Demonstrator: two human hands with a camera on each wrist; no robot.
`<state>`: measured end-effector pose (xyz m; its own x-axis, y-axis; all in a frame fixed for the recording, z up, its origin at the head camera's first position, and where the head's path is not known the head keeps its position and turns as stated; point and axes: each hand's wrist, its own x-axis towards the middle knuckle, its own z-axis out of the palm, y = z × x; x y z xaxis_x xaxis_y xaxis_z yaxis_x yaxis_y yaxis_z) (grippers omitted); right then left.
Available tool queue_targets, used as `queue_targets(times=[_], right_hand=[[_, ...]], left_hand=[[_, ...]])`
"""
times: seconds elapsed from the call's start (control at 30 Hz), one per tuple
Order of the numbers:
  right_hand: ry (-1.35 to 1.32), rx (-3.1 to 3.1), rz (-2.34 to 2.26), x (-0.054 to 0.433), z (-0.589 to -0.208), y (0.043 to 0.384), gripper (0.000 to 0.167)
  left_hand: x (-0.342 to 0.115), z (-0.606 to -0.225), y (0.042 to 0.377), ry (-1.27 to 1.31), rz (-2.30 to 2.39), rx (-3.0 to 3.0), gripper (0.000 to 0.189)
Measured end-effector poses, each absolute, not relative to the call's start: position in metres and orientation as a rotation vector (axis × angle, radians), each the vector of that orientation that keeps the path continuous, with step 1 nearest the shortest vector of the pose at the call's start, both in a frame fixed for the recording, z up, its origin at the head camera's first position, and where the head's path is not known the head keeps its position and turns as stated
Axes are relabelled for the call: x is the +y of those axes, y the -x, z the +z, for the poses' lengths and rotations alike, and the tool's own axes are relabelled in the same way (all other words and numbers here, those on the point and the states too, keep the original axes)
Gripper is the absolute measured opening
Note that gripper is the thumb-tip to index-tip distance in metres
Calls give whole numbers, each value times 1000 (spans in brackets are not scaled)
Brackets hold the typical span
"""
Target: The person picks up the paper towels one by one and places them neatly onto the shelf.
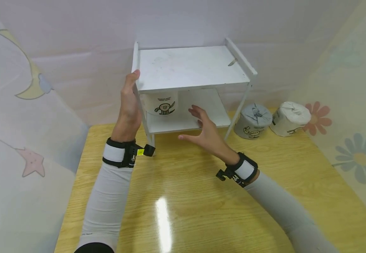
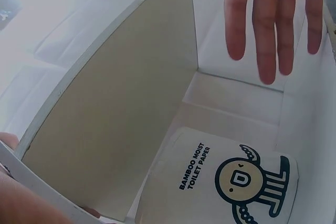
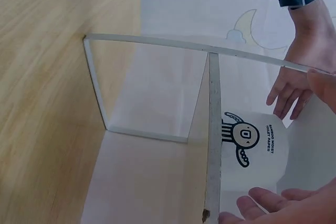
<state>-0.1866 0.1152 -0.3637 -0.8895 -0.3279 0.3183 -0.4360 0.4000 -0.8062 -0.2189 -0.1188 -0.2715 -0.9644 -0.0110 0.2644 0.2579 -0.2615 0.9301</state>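
A small white two-tier shelf [image 1: 192, 66] stands on the wooden table against the back wall. My left hand [image 1: 130, 105] holds its upper left side, the thumb over the top rail and the fingers down the outside. On the lower tier, at the left end, sits a wrapped toilet paper roll [image 2: 231, 182] with a printed cartoon figure; the upper board covers part of it in the head view. My right hand [image 1: 206, 135] is at the front of the lower tier, empty, thumb and fingers spread apart, to the right of that roll.
Two more wrapped toilet paper rolls stand on the table right of the shelf: a greyish one [image 1: 253, 121] beside its leg and a white one [image 1: 290, 118] by the right wall. Printed wall sheets [image 1: 28, 140] enclose the wooden table [image 1: 201, 211].
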Motion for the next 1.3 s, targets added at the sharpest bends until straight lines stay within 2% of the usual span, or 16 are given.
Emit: queue_targets(times=[0.23, 0.53, 1.3], right_hand=[[-726, -2507, 1606, 132, -365, 163, 101], [-730, -2501, 1592, 149, -330, 119, 95], [-671, -2475, 1470, 205, -351, 95, 95]], left_hand=[[-117, -271, 220, 344, -2372, -1790, 54], [-118, -274, 219, 327, -2376, -1805, 54], [-119, -274, 220, 334, -2371, -1813, 55]])
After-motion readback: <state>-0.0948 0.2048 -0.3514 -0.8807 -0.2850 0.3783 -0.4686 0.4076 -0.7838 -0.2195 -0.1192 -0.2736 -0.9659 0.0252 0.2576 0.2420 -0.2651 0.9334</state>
